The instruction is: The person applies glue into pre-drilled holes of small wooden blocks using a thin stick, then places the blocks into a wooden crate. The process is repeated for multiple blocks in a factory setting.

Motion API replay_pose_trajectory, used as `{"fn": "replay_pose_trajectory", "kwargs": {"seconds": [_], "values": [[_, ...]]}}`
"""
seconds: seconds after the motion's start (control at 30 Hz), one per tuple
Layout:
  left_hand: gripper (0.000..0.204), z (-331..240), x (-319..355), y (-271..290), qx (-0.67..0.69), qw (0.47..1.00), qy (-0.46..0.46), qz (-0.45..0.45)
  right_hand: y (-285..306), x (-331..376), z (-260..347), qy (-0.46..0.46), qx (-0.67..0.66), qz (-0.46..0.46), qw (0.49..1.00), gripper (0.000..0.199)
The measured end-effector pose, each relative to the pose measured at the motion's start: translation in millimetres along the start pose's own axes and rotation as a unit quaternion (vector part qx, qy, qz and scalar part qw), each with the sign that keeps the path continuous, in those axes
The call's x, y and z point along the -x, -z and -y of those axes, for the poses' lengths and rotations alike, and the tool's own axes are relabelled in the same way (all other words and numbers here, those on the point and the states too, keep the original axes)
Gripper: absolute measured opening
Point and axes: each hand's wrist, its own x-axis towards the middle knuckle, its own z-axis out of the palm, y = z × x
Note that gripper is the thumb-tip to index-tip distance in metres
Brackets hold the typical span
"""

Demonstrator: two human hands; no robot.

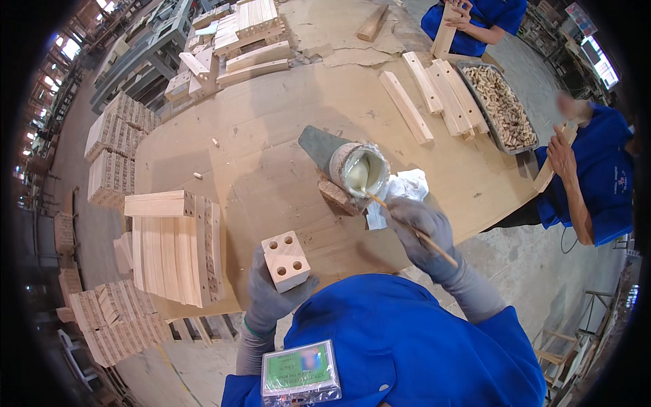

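Note:
In my gloved left hand [266, 293] is a wooden block [286, 260], its end face turned up and showing several round drilled holes. The fingers wrap round its sides. My gloved right hand [422, 234] grips a thin wooden stick [434, 247]. The stick's far end dips into a crusted pot [342, 161] of pale, creamy liquid that looks like glue. This pot lies tilted with its mouth toward me, beside a brown block [338, 197] and a dark flat piece [317, 144]. Crumpled white paper [408, 184] lies between the pot and my right hand.
A stack of wooden bars [166, 254] stands left on the cardboard-covered table [271, 129]. At the right are loose drilled bars [444, 95] and a tray [532, 141] of dowels. Two co-workers in blue hold wooden pieces there. Further bar stacks [115, 319] stand off the left edge.

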Motion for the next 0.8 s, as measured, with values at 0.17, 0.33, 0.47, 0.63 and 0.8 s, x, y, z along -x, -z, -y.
{"fn": "replay_pose_trajectory", "kwargs": {"seconds": [0.17, 0.33, 0.47, 0.63, 0.8], "values": [[0.063, -12.5, -2.9, -5.9, -0.027, 0.999, 0.018, 0.011, 5.3, 9.8, -3.9, -0.143, -0.121, -0.032, 0.982, 0.019], [0.066, -9.8, -3.4, -9.1, -0.087, 0.995, -0.028, 0.043, -8.3, 22.7, -9.7, -0.145, -0.218, -0.088, 0.961, 0.011], [0.068, -8.1, -0.6, -10.1, -0.093, 0.994, -0.04, 0.05, -14.6, 19.9, -14.8, -0.177, -0.247, -0.098, 0.948, 0.011], [0.066, -19.6, -2.0, -13.0, -0.107, 0.991, -0.004, 0.084, -17.3, 17.4, -14.2, -0.147, -0.18, -0.031, 0.972, 0.011], [0.065, -20.4, -7.8, -21.6, -0.128, 0.987, 0.0, 0.102, -8.7, 16.7, -5.5, -0.115, -0.283, -0.079, 0.949, 0.011]]}}
